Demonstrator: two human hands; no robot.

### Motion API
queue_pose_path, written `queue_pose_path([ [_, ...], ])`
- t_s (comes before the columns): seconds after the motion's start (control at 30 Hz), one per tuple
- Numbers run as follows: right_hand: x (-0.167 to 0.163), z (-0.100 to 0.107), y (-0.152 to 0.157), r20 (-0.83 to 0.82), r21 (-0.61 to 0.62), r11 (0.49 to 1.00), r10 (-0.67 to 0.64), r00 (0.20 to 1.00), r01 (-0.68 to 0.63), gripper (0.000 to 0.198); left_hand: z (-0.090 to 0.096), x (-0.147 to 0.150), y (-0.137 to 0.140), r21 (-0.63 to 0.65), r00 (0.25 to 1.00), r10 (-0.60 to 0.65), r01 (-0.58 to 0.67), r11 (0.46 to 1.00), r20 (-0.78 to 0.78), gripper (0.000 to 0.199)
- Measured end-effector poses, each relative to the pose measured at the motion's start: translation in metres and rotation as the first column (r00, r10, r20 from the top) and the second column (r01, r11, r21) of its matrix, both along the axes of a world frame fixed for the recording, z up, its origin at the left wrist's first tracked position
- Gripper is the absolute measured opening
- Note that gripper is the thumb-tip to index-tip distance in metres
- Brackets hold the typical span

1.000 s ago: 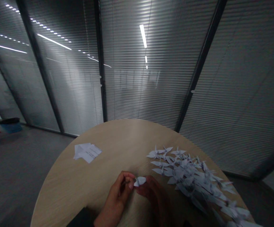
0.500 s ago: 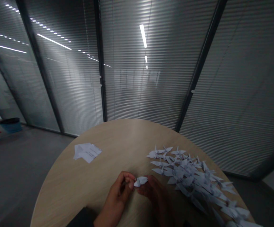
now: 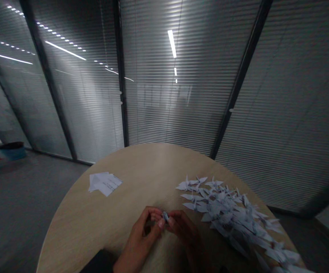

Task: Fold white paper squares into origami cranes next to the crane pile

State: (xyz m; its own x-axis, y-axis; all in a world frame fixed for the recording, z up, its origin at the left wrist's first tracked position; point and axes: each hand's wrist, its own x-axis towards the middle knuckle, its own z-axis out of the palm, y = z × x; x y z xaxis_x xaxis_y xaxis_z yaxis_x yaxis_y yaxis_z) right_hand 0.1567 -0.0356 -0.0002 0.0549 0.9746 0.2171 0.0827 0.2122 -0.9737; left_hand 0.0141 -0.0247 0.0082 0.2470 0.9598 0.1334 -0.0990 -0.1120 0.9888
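Between my fingertips, just above the table's near middle, is a small folded piece of white paper (image 3: 165, 216), seen nearly edge-on and mostly covered. My left hand (image 3: 145, 232) pinches it from the left with thumb and fingers. From the right, my right hand (image 3: 183, 227) grips it too, its lower part in dark shadow. Close by on the right lies a heap of white folded paper cranes (image 3: 226, 212), wings spread and overlapping, some with pointed necks and tails sticking up.
The round wooden table (image 3: 153, 170) carries a small stack of flat white paper sheets (image 3: 105, 182), one with printed text, at the left. Beyond its edge stand glass partitions with blinds (image 3: 172, 113). On the floor at far left sits a blue tub (image 3: 12, 151).
The folded paper has been turned so its broad white face no longer shows. My right hand's fingers have come closer to my left fingertips. The crane heap and sheets are unmoved.
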Motion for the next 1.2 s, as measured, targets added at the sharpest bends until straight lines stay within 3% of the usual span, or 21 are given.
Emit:
queue_pose_path([
  [0.1, -0.0022, -0.0016, 0.0008, -0.021, -0.038, 0.998, 0.038, 0.999, -0.039, 0.022, -0.0013, 0.0004, 0.0019, 0.005, 0.999, 0.019, -0.019, 1.000, -0.028, 0.022],
  [0.3, -0.0031, -0.0016, -0.0004, -0.057, -0.004, 0.996, 0.088, 0.994, -0.088, 0.016, -0.0055, -0.0005, 0.0039, 0.016, 0.998, 0.037, -0.036, 0.999, -0.053, 0.019],
  [0.7, -0.0028, -0.0024, -0.0013, 0.095, 0.023, 0.999, 0.037, 0.995, -0.040, 0.024, -0.0056, -0.0018, 0.0052, 0.018, 0.988, 0.105, -0.104, 0.994, -0.111, 0.018],
  [1.2, -0.0040, -0.0064, -0.0034, 0.168, 0.074, 0.997, -0.016, 0.986, 0.004, 0.030, -0.0073, -0.0026, 0.0053, 0.045, 0.976, 0.120, -0.113, 0.993, -0.184, 0.015],
])
